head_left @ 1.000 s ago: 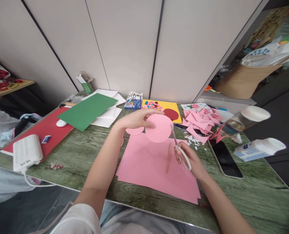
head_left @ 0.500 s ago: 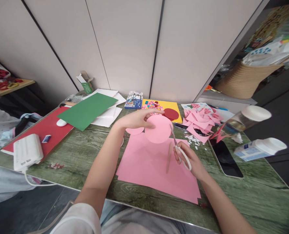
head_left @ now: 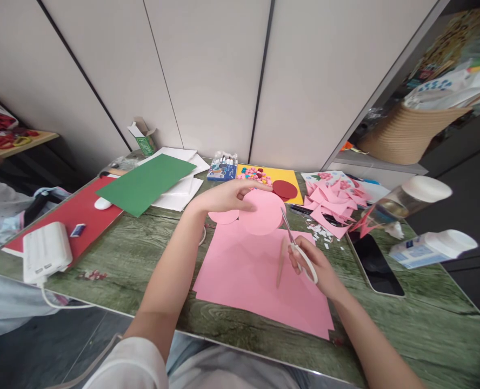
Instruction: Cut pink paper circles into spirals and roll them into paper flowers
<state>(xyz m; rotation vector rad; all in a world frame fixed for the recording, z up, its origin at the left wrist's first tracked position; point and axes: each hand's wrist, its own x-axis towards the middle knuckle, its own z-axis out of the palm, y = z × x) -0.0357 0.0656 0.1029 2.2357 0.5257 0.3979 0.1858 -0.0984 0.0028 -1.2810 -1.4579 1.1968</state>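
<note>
Left hand [head_left: 240,197]: thumb and fingers pinched together on the pink paper disc [head_left: 264,217] at its upper left edge.
Right hand [head_left: 311,258]: fingers curled round the handles of the scissors [head_left: 291,234], blades pointing up and left.
Held disc: centre of the frame, right of the left hand's fingertips and above the pink sheets [head_left: 240,270]; the blade tips meet its right edge, though whether paper lies between them is hard to tell.
Discs: at least three; the held one, a second pink disc [head_left: 224,217] to its left, and a red disc [head_left: 285,189] on the yellow sheet [head_left: 298,181].
Counts: one pair of scissors, one smartphone [head_left: 377,265] at right, at least two pink sheets.
Pink offcuts [head_left: 332,200]: right of centre, overlapping too much to count.
Hidden: the second pink disc's upper part, behind the left hand.
Cut off: right forearm, at the bottom edge.
</note>
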